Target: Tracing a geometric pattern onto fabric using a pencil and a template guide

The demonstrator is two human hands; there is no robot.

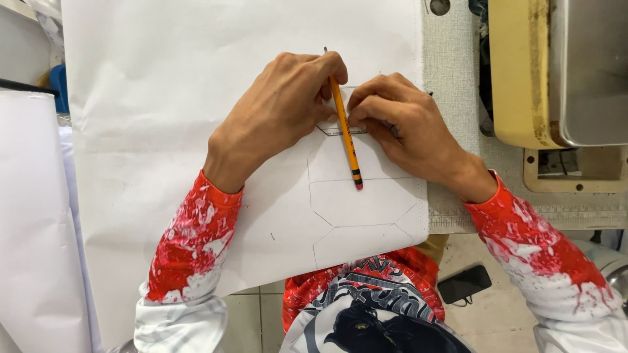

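A large white paper sheet [170, 131] with pencilled pattern outlines lies on the table. My left hand [278, 114] grips a yellow pencil [347, 140]; its lead points away from me and its dark eraser end points toward me. My right hand [409, 131] sits just right of the pencil, fingertips curled and pressing a small flat white piece [332, 129] onto the sheet. The two hands touch around the pencil. Both arms wear red-and-white spattered sleeves.
A cream-yellow sewing machine [520, 78] with a metal plate [592, 65] stands at the right on the grey table [451, 65]. A measuring strip [543, 219] runs along the table's front edge. A black phone [464, 283] lies on the tiled floor. More white paper [33, 229] hangs at left.
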